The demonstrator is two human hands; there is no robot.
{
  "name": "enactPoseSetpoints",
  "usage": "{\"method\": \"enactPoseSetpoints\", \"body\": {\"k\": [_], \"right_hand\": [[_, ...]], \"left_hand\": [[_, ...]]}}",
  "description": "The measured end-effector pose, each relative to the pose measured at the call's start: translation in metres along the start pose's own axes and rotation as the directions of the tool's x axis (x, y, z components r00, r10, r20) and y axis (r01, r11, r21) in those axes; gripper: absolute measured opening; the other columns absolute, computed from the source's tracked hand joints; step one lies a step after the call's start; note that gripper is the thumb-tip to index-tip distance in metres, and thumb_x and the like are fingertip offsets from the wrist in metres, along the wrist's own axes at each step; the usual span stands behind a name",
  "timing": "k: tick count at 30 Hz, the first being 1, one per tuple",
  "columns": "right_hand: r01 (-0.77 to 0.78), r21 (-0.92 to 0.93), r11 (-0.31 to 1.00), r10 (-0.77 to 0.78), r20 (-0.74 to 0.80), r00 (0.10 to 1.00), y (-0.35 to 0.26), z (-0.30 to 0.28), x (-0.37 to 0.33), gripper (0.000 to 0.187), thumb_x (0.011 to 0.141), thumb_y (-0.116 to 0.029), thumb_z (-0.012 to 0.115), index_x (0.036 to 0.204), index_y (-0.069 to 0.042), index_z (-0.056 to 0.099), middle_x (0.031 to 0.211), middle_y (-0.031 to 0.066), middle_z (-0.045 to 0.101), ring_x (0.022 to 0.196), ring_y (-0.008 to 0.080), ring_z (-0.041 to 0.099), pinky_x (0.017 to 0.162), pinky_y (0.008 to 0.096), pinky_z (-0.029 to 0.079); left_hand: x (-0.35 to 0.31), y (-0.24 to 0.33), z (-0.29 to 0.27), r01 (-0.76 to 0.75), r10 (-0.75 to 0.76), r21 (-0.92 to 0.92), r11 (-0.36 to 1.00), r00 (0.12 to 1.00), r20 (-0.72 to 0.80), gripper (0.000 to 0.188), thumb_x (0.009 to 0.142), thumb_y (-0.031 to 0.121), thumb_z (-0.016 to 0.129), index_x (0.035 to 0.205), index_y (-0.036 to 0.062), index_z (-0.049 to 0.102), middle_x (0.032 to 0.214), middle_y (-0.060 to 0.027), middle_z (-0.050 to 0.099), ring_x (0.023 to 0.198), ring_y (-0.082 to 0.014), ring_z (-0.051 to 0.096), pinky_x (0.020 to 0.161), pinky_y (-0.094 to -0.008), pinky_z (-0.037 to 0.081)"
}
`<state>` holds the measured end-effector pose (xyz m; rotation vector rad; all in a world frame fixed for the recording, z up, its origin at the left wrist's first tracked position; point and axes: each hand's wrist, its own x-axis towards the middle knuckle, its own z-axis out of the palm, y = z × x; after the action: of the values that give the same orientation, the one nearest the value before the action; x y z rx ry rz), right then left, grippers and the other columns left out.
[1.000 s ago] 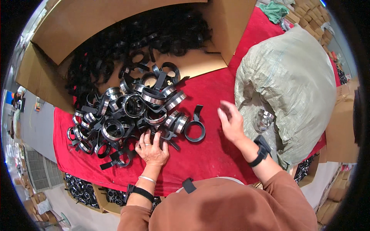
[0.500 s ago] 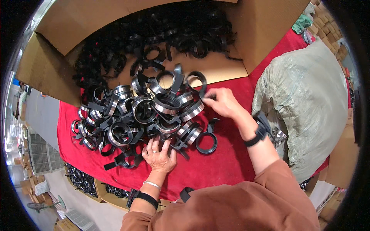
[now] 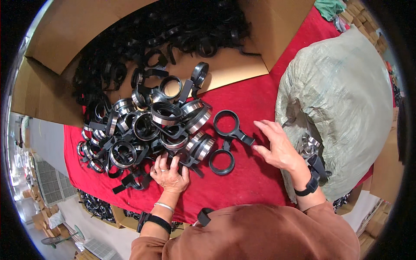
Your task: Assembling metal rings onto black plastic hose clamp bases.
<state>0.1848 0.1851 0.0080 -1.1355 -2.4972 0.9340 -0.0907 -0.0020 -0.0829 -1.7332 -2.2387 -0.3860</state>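
My left hand rests against the near edge of a heap of black rings with short tabs, many with shiny metal bands. Its fingers are apart, and the fingertips touch the parts there. To the right of the heap, my right hand is open with nothing in it. Its fingertips are just off the tab of a black ring lying on the red cloth. Nearer to me lies a second black ring, its tab reaching up to the first one.
A large cardboard box on its side holds a dark mass of similar parts. To the right, a bulging pale woven sack shows metal rings at its mouth. Red cloth covers the table.
My right hand has let go of a black ring, which now lies right of the heap, and has drawn back to the right, opening. My left hand stays at the heap's edge.
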Motion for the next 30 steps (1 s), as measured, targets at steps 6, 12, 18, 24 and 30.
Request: {"method": "enactPoseSetpoints", "body": {"k": [6,12,18,24,30], "right_hand": [[0.021,0.070,0.997,-0.003,-0.256,0.967,-0.006,0.007,-0.005,0.039,0.075,-0.012,0.067,0.110,0.002,0.056,0.097,0.0204,0.060,0.088,0.0360,0.058,0.080,0.0388,0.048],[-0.145,0.703,0.696,0.237,-0.034,0.971,-0.021,0.018,0.072,0.035,0.088,-0.019,0.060,0.117,0.000,0.054,0.097,0.0090,0.061,0.076,0.0167,0.061,0.068,0.0277,0.051],[-0.381,0.817,0.432,0.348,0.238,0.907,-0.034,0.067,0.210,0.028,0.087,-0.028,0.061,0.100,-0.004,0.059,0.078,0.0029,0.057,0.060,0.0098,0.052,0.051,0.0232,0.045],[0.077,0.962,0.264,0.192,-0.131,0.973,-0.052,0.031,0.185,0.014,0.090,-0.018,0.058,0.096,-0.006,0.060,0.078,0.0000,0.059,0.064,0.0076,0.054,0.053,0.0218,0.045],[0.045,0.958,-0.283,-0.129,-0.084,0.988,-0.047,-0.012,0.067,0.023,0.095,-0.017,0.045,0.104,0.001,0.056,0.109,0.0183,0.059,0.091,0.0262,0.063,0.080,0.0346,0.052]], "left_hand": [[-0.003,0.002,-0.002,0.040,-0.040,-0.005,0.999,0.999,-0.010,0.045,0.063,0.032,0.064,0.107,0.0235,0.055,0.120,-0.0072,0.047,0.115,-0.0286,0.041,0.091,-0.0445,0.029],[-0.001,0.001,-0.001,0.023,-0.024,-0.008,1.000,1.000,-0.007,0.048,0.063,0.030,0.065,0.109,0.0210,0.054,0.119,-0.0092,0.047,0.114,-0.0298,0.042,0.091,-0.0455,0.028],[0.002,0.002,-0.003,0.018,-0.018,-0.029,0.999,1.000,-0.018,0.048,0.063,0.030,0.064,0.109,0.0201,0.054,0.119,-0.0096,0.047,0.114,-0.0297,0.042,0.092,-0.0456,0.028],[0.002,0.004,-0.007,0.009,-0.010,-0.033,0.999,0.999,-0.032,0.046,0.065,0.033,0.064,0.108,0.0205,0.057,0.121,-0.0096,0.048,0.115,-0.0287,0.041,0.095,-0.0478,0.025],[-0.009,0.001,-0.015,-0.048,0.045,-0.049,0.998,0.998,-0.050,0.052,0.072,0.036,0.061,0.119,0.0154,0.055,0.133,-0.0155,0.038,0.125,-0.0330,0.033,0.102,-0.0590,0.015]]}}
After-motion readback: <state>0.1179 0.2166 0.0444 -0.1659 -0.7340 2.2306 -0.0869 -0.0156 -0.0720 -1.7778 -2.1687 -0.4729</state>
